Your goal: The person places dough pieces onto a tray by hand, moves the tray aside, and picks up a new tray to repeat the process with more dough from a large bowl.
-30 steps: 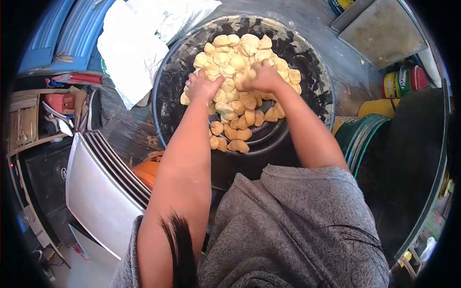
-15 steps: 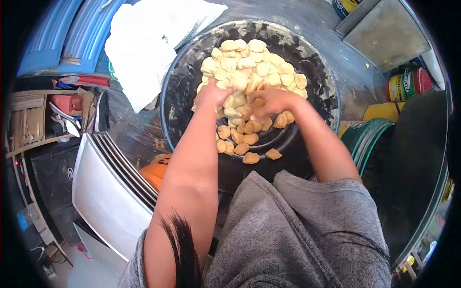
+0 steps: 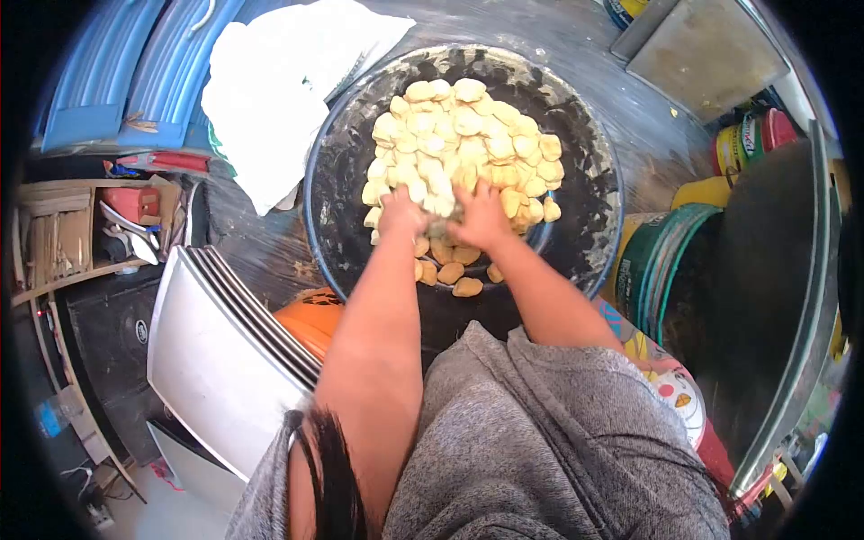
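— Item one?
— Pieces (image 3: 468, 135): pale, rounded, many. Heaped in the basin (image 3: 587, 193), centre to 12 o'clock; a few loose at 6.
— Handling?
— By judgement: each light, fairly soft, perhaps doughy; the heap weighty together. Floury-looking, so more dusty than slippery; liable to dent or stick under hard pressure.
— Where to take hold?
— Single piece: round its sides, lightly. Several: cupped from beneath, at the heap's 6 o'clock edge.
— Item two?
— Left grip (image 3: 402, 216): at the heap's 7 o'clock edge, fingers among pieces. Whether closed on any, cannot tell.
— Item three?
— Right grip (image 3: 483, 220): 6 o'clock edge, fingers spread against pieces; hold on any one, cannot tell.
— Changes from the earliest frame?
— Left grip, then at the heap's 9 o'clock flank, now lower; right grip, then mid-heap, also lower. Both now nearer each other.
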`<act>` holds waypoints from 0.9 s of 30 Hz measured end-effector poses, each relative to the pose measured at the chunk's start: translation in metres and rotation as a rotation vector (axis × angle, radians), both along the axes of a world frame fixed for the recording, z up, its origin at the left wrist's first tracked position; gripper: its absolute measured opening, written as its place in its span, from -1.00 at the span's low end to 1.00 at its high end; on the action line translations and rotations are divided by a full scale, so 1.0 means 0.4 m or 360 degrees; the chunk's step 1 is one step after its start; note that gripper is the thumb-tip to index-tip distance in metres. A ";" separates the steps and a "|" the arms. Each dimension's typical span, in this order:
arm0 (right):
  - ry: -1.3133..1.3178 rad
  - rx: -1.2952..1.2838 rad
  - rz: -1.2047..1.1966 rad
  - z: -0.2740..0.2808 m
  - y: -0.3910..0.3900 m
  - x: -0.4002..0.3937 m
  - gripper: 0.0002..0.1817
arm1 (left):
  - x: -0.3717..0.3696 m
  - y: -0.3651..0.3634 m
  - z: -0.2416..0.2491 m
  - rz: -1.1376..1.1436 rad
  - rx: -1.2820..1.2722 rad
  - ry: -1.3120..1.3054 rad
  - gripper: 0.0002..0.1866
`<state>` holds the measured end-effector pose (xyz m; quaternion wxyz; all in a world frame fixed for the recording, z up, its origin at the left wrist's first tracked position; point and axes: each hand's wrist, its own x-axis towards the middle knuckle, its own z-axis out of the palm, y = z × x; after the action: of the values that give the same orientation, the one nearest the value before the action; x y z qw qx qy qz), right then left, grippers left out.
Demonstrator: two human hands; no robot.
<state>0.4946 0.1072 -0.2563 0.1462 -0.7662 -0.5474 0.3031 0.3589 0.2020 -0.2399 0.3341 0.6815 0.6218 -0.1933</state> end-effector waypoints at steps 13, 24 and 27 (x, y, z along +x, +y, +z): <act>0.0160 -0.0856 -0.0797 0.019 -0.030 0.159 0.15 | -0.023 0.029 -0.009 0.0425 0.0310 -0.0120 -0.21; 0.0802 -0.1006 -0.0412 -0.060 -0.061 0.292 -0.04 | 0.013 -0.096 0.014 0.0177 -0.0779 -0.0448 -0.01; 0.1041 -0.1359 -0.0939 -0.093 -0.146 0.208 0.18 | -0.039 -0.046 0.023 0.0479 -0.1019 -0.0577 -0.04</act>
<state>0.5778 0.0490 -0.2935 0.0643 -0.7436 -0.0693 0.6619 0.3432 0.1836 -0.2306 0.6586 0.4674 0.5539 -0.2028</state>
